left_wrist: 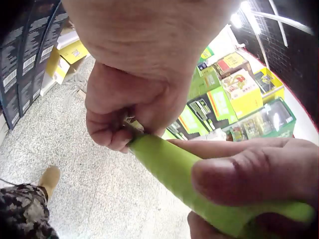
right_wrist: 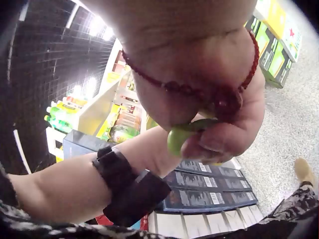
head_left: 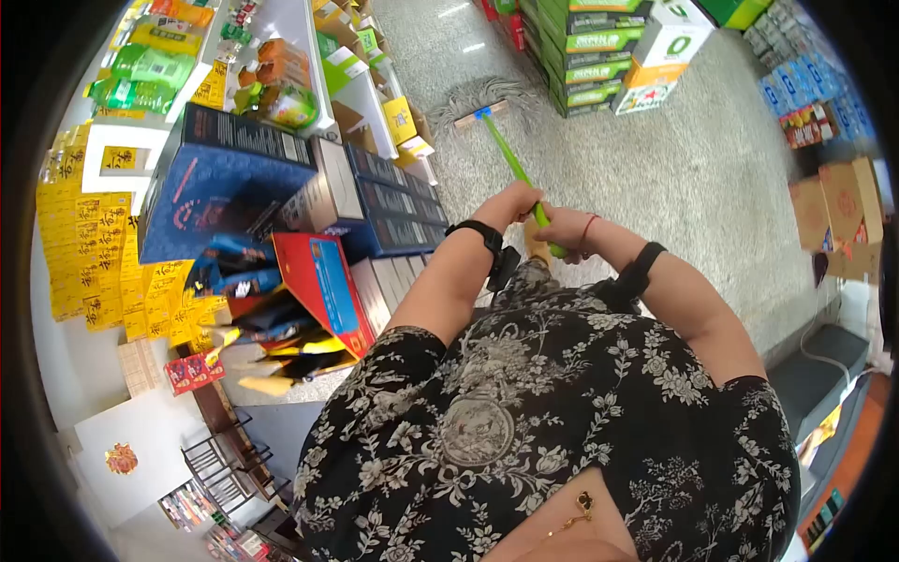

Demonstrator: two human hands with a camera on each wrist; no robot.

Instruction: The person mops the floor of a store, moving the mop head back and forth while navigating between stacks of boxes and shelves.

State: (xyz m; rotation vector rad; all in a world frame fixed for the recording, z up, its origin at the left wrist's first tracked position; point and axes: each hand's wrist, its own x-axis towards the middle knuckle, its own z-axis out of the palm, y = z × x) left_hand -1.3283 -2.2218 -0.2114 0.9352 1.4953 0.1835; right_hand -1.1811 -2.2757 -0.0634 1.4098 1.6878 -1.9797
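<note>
A mop with a green handle reaches forward from both hands to its grey string head, which lies on the speckled floor. My left hand grips the handle farther along the pole. Closer to my body, the right hand holds the thick green grip. In the left wrist view the left fingers curl around the pole just past the grip, with the right thumb lying along it. The rounded handle end pokes out of the right hand in the right wrist view.
Dark blue boxes and shelves with bottles line the left side. Green cartons are stacked ahead, right of the mop head. Open brown cardboard boxes and packs of bottled water stand at the right. One shoe shows on the floor.
</note>
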